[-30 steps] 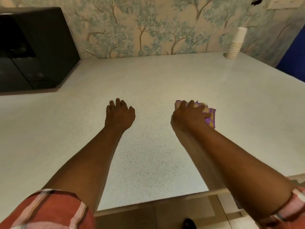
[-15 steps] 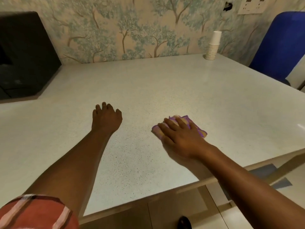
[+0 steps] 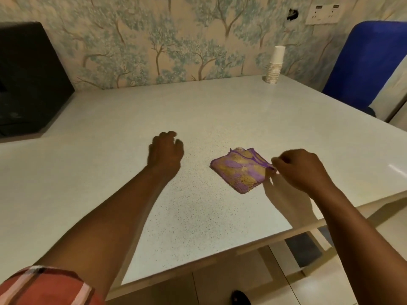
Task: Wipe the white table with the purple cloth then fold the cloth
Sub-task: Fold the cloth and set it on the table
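The right hand point(image 3: 301, 170) has come off the top of the folded purple-and-tan woven cloth point(image 3: 241, 170) and now pinches its right corner, so wiping looks finished and folding begins. The cloth lies near the white speckled table's point(image 3: 198, 111) front edge. The left hand point(image 3: 165, 151), loosely curled, rests on the table, well apart.

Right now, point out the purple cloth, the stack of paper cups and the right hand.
purple cloth point(image 3: 241, 169), head view, middle of its top face.
stack of paper cups point(image 3: 274, 67), head view, mid-stack.
right hand point(image 3: 301, 170), head view, back of the hand.
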Demonstrator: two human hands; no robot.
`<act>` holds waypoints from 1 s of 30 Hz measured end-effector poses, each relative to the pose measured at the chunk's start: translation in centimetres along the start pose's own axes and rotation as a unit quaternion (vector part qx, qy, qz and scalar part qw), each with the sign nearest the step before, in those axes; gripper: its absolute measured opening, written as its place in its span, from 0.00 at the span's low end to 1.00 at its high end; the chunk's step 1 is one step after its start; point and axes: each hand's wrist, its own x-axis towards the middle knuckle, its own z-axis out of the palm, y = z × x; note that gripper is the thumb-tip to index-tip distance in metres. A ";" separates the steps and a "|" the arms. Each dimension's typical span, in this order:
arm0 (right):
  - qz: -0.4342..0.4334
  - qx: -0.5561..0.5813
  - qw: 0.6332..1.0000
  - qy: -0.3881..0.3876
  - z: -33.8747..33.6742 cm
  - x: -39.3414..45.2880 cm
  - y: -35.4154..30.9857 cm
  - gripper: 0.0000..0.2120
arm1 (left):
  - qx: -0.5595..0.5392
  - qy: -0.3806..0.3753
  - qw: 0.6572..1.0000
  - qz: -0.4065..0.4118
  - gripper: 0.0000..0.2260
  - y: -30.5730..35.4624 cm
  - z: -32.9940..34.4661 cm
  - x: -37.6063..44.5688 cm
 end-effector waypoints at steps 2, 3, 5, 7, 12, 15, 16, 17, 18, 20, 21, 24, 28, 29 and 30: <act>0.022 -0.023 0.997 -0.068 -0.2 -0.8 0.6 0.20 | -0.043 -0.035 0.997 0.051 0.14 2.7 1.1 -0.4; 0.029 -0.019 0.995 -0.093 -0.1 -1.1 0.7 0.21 | -0.032 -0.066 0.994 0.080 0.13 4.0 1.7 -0.4; 0.037 0.006 0.994 -0.106 0.2 -1.4 0.7 0.22 | 0.008 -0.130 0.985 0.116 0.12 6.6 2.7 -0.4; 0.040 0.037 0.993 -0.104 0.4 -1.3 0.4 0.22 | 0.047 -0.184 0.975 0.118 0.14 8.7 3.7 -0.4; 0.029 0.067 0.991 -0.111 0.9 -0.1 -0.4 0.19 | 0.070 -0.287 0.955 0.036 0.19 11.5 5.0 0.9; 0.017 0.104 0.991 -0.088 1.1 0.4 -0.4 0.14 | 0.055 -0.342 0.938 -0.023 0.16 12.1 4.7 1.7; 0.013 0.116 0.990 -0.080 1.1 0.7 -0.5 0.13 | 0.061 -0.353 0.933 -0.034 0.15 12.2 4.7 1.9; 0.011 0.130 0.989 -0.075 1.1 1.0 -0.5 0.12 | 0.066 -0.360 0.930 -0.039 0.14 12.3 4.7 2.0; 0.009 0.147 0.986 -0.074 1.0 1.5 -0.5 0.09 | 0.067 -0.359 0.930 -0.043 0.14 12.4 4.8 2.3; 0.005 0.176 0.982 -0.074 1.0 2.3 -0.6 0.04 | 0.054 -0.355 0.932 -0.051 0.15 12.4 4.8 2.8; 0.001 0.187 0.980 -0.071 0.9 2.8 -0.7 0.02 | 0.038 -0.358 0.931 -0.058 0.15 12.4 4.7 3.1; -0.018 0.212 0.976 -0.051 0.2 4.6 -0.4 0.03 | -0.061 -0.368 0.924 -0.090 0.13 12.6 4.2 4.1; -0.034 0.249 0.968 -0.021 -1.5 8.0 0.2 0.04 | -0.179 -0.339 0.917 -0.108 0.04 13.6 3.7 5.9; -0.038 0.259 0.965 -0.015 -2.1 9.0 0.4 0.05 | -0.197 -0.328 0.918 -0.105 0.07 14.0 3.8 6.3; -0.040 0.267 0.963 -0.010 -2.6 10.2 0.6 0.05 | -0.209 -0.316 0.920 -0.101 0.09 14.5 4.0 6.8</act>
